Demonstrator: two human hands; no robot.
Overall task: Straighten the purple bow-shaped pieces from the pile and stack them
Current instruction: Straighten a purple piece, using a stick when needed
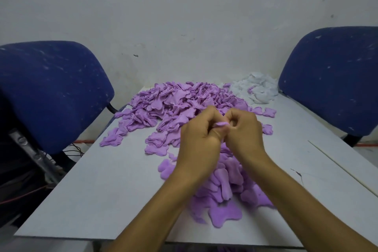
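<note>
1. Two blue chairs, one at the left [51,92], one at the right [331,80].
2. One desk [106,196].
3. Two hands, left [199,136] and right [243,131].
4. Purple bow pieces [176,100]: too many to count.
5. One white heap [257,88].

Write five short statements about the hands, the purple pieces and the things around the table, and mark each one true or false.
1. Both hands pinch one purple piece between them. True.
2. The left hand lies flat on the table. False: it is raised and curled round the piece, as is the right hand.
3. The big purple pile lies beyond the hands. True.
4. The white scraps sit at the near left corner. False: they lie at the far right.
5. A blue chair stands on each side of the table. True.
</note>
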